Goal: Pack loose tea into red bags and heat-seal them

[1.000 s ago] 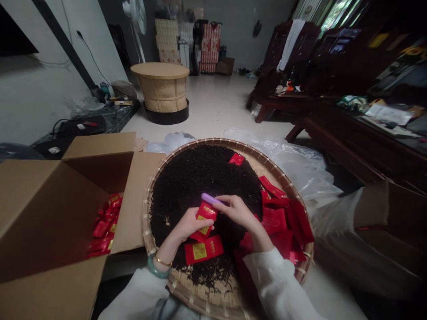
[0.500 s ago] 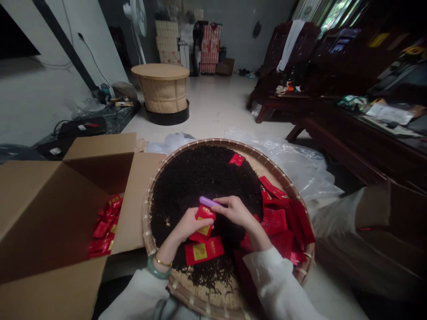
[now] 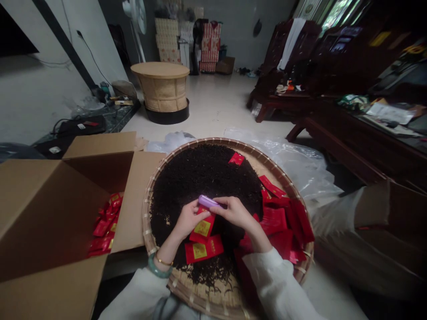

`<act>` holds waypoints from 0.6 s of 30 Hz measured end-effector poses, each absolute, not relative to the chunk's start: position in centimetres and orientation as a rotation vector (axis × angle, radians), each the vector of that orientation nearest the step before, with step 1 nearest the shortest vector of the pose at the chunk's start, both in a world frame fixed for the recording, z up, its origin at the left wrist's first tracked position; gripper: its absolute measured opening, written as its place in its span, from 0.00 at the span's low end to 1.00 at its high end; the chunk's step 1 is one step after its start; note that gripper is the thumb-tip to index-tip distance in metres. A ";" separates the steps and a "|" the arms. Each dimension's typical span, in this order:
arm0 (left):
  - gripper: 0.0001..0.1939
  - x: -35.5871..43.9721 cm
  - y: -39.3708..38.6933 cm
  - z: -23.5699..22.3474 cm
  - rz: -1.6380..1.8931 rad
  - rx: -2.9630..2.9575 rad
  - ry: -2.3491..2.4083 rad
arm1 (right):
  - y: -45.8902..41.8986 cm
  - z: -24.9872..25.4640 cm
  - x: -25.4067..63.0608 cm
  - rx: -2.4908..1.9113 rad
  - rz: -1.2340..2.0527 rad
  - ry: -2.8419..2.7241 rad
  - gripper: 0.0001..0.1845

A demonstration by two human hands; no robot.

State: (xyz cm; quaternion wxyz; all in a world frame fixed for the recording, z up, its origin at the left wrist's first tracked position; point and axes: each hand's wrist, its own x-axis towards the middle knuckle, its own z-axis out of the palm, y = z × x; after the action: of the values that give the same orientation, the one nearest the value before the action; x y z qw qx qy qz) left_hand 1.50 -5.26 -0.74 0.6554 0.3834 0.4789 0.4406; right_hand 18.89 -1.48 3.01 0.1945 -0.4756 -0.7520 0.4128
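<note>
My left hand (image 3: 189, 220) is closed on the upper part of a red tea packet (image 3: 202, 227) with a yellow label, held tilted over the dark loose tea leaves (image 3: 200, 171). In my right hand (image 3: 235, 211) is a small purple handheld bag sealer (image 3: 208, 202), lying across the packet's top edge. My left fingertips are close to the sealer's far end. Just below, another red packet (image 3: 213, 249) rests flat on the leaves. Both packets and leaves are in a round woven bamboo tray (image 3: 146, 215).
More red packets (image 3: 276, 218) are heaped along the tray's right side, and one small packet (image 3: 236, 158) lies at its far side. An open cardboard box (image 3: 128, 209) with several red packets stands on the left. Clear plastic sheeting (image 3: 296, 162) covers floor behind the tray.
My left hand has shifted up and left to the packet's top edge, exposing more of its yellow label. The purple sealer has turned slightly, still at the packet's top.
</note>
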 end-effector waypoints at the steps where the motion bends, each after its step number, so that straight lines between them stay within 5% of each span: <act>1: 0.36 1.5 -5.3 -0.7 0.992 0.871 1.095 | -1.5 3.0 18.9 -1.334 1.154 -2.115 0.18; 4: 0.39 1.6 -5.3 -0.6 0.990 0.871 1.125 | -1.6 3.2 19.0 -1.328 1.136 -2.152 0.17; 11: 0.21 1.3 -4.9 -0.7 1.112 0.916 1.212 | -1.8 3.4 18.8 -1.289 1.142 -2.168 0.17; 18: 0.19 1.0 -5.0 -1.4 1.161 0.995 1.224 | -2.0 3.5 18.5 -1.268 1.141 -2.209 0.19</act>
State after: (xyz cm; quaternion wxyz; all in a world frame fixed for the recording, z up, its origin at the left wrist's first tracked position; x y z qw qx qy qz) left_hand 1.05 -5.04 -1.37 0.5577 0.4217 0.5187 0.4921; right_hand 18.52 -1.99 3.51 0.1744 -0.4475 -0.7792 0.4027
